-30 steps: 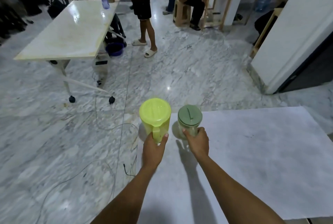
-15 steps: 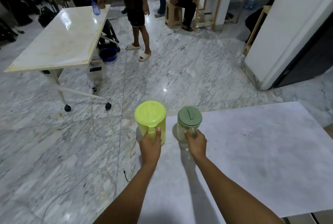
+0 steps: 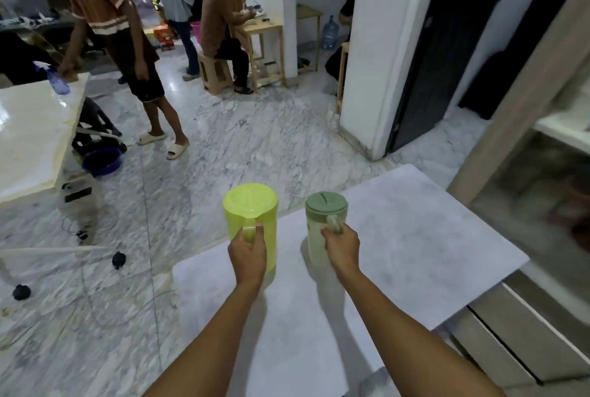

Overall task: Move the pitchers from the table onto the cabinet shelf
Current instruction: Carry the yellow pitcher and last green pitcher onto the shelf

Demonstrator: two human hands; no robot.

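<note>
A bright yellow-green pitcher [image 3: 250, 214] with a matching lid hangs lifted above the far left part of the pale grey table [image 3: 415, 237]. My left hand [image 3: 247, 251] grips its handle. Beside it on the right is a clear pitcher with a dull green lid [image 3: 324, 221], also raised off the table. Its handle is gripped by my right hand [image 3: 341, 248]. The cabinet [image 3: 542, 147] with a white shelf stands blurred at the right edge.
A white pillar [image 3: 380, 54] rises beyond the table. A marble-topped table on wheels [image 3: 32, 128] stands to the left, with a person in sandals beside it. More people sit at wooden furniture further back. Cables lie on the marble floor at left.
Both hands closed on the handles and lifted the pitchers off the table. My view has swung up and to the right, bringing the cabinet into sight.
</note>
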